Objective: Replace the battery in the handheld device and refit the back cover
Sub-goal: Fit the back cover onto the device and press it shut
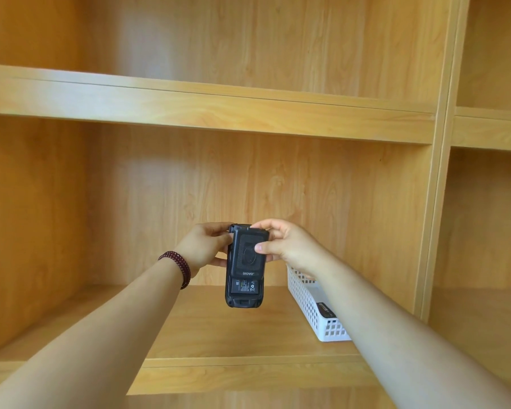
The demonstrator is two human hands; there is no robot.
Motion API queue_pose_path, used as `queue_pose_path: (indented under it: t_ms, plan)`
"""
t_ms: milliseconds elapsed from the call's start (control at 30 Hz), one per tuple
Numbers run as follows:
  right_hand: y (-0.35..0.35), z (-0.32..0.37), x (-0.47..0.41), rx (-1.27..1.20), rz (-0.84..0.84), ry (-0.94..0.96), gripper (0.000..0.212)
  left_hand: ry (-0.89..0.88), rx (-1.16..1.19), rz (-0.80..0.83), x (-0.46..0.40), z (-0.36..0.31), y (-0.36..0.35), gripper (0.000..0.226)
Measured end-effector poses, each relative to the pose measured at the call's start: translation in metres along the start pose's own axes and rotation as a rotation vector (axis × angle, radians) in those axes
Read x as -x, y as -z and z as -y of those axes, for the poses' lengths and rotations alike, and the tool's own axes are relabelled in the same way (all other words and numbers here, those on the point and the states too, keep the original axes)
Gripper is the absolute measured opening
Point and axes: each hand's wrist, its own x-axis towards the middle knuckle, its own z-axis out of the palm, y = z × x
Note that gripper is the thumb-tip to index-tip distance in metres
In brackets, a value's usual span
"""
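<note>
A black handheld device (pixel 240 301) is held upright in the air in front of the shelf, its back towards me. My left hand (pixel 202 246) grips its upper left side. The dark back cover (pixel 248 253), marked "urovo", lies over the upper part of the back, shifted upwards. Below the cover's lower edge the battery (pixel 246 286) shows with its label. My right hand (pixel 286 245) holds the cover, thumb pressed on its face and fingers over its top edge.
A white perforated plastic basket (pixel 314 308) stands on the wooden shelf board (pixel 219 329) to the right, under my right forearm, with a dark battery-like item (pixel 325 309) inside. An upper shelf board (pixel 207 107) runs above. A vertical divider (pixel 434 202) bounds the bay on the right.
</note>
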Motion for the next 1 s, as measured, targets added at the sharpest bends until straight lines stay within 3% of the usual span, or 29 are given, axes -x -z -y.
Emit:
queue_pose_path:
  t_ms: [667,1000]
  plan:
    - [-0.023,-0.014,0.031,0.334,-0.14,0.162,0.031,0.002,0.033,-0.052,0.01,-0.008,0.002,0.025]
    - [-0.021,-0.012,0.029,0.41,-0.113,0.15,0.031,-0.01,0.024,-0.054,0.011,-0.006,0.002,0.025]
